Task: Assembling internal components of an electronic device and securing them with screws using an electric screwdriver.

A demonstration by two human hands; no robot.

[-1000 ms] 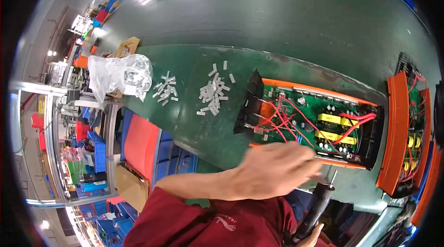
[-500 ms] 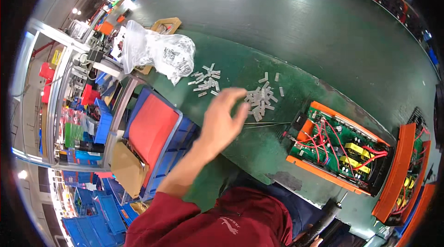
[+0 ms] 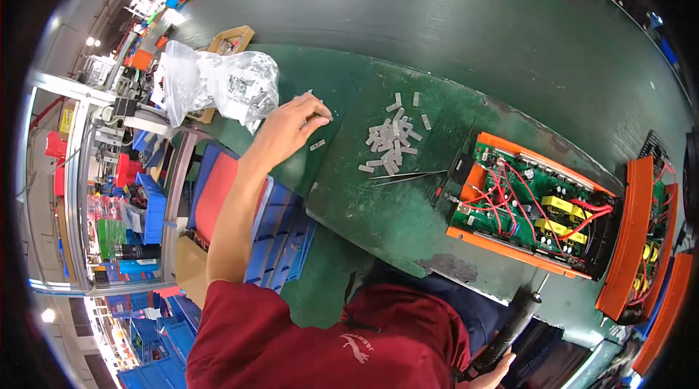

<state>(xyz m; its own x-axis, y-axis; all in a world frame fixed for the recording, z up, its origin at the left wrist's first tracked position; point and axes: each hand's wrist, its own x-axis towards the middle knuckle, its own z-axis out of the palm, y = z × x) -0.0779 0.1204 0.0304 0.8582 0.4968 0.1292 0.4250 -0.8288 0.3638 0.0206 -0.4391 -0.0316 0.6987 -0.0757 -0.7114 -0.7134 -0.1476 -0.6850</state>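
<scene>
Clear bag (image 3: 244, 87): thin crinkled plastic, slumped on the counter (image 3: 349, 203), grey bits showing through.
Left hand (image 3: 287, 123): fingertips pinched narrow over the smaller scatter; can't tell if a piece is between them.
Stray piece (image 3: 317, 145): small flat grey rectangle, metallic-looking, just beside that hand.
Main pile (image 3: 394, 134): same little rectangles, loose and overlapping, unsorted by the look of it.
Tweezers (image 3: 408, 176): thin, straight, lying between pile and open unit.
Right hand (image 3: 498, 373): wrapped round the black barrel-shaped driver (image 3: 513, 325), bit bare.
Open unit (image 3: 535, 207): on the counter, right of the pile. Orange sides, black ends. Done: green board in, red wires and yellow blocks fitted. Left, I'd judge: top uncovered, grey pieces lying loose.
Second unit (image 3: 626, 240): orange-sided, also open, green board inside.
</scene>
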